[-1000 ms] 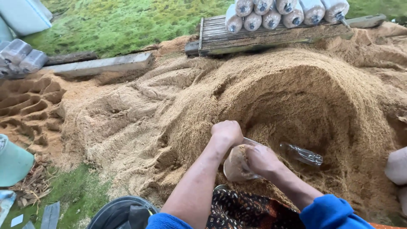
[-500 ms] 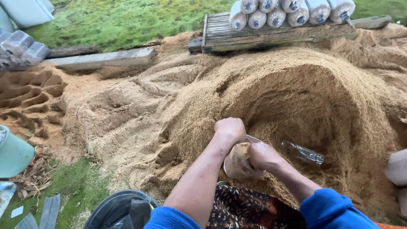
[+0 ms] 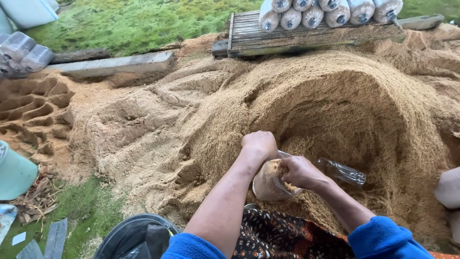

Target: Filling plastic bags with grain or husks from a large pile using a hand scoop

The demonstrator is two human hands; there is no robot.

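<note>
**Sawdust going into a clear bag**

Sawdust (image 3: pixel 335 110) lies in a large tan heap with a hollow scooped out. In that hollow the left hand (image 3: pixel 260 145), curled shut, grips the rim of a clear plastic bag (image 3: pixel 268 184). The right hand (image 3: pixel 299 171), fingers cupped together, presses a handful into its mouth. The filling step looks underway; more scooping seems called for. A clear bottle (image 3: pixel 344 171) lies just beside.

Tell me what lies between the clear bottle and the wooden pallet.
Head view: only heaped sawdust lies between the clear bottle and the wooden pallet.
</note>
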